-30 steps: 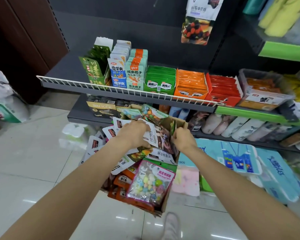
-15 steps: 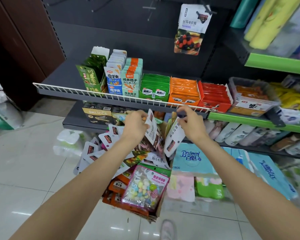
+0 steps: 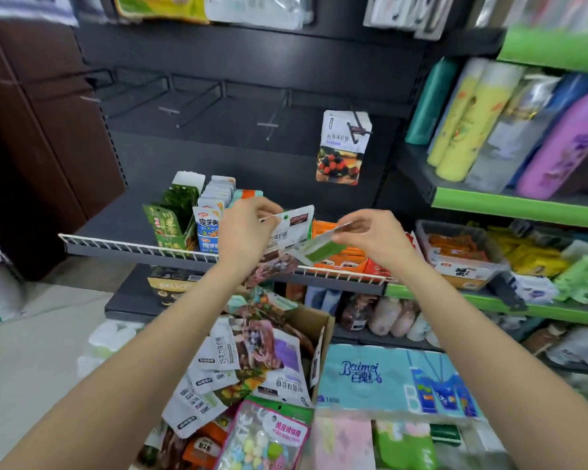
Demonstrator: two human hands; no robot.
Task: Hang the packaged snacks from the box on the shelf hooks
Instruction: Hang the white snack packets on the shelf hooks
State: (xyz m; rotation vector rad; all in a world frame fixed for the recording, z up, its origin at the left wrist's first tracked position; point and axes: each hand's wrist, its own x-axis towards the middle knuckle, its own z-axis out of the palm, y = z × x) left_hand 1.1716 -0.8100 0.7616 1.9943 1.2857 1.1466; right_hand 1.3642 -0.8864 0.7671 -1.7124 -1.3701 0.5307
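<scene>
My left hand (image 3: 248, 228) pinches the top of a white snack pack with a dark label (image 3: 287, 232), raised in front of the wire-edged shelf. My right hand (image 3: 370, 234) holds a second pack with a green face (image 3: 314, 247), tilted almost flat. Below them the open cardboard box (image 3: 314, 322) is heaped with more snack packs (image 3: 252, 361). On the dark back panel one berry-picture pack (image 3: 343, 147) hangs from a hook. Several bare hooks (image 3: 269, 125) stick out to its left.
The wire-edged shelf (image 3: 133, 247) carries rows of green, blue and orange boxed snacks. Bottles and rolls fill the green shelves (image 3: 510, 205) at right. A blue tissue pack (image 3: 387, 381) lies beside the box. A brown cabinet (image 3: 31, 147) stands at left.
Both hands have lifted out of the box up to shelf height, each with a pack. The view has tilted up, so the bare hooks now show.
</scene>
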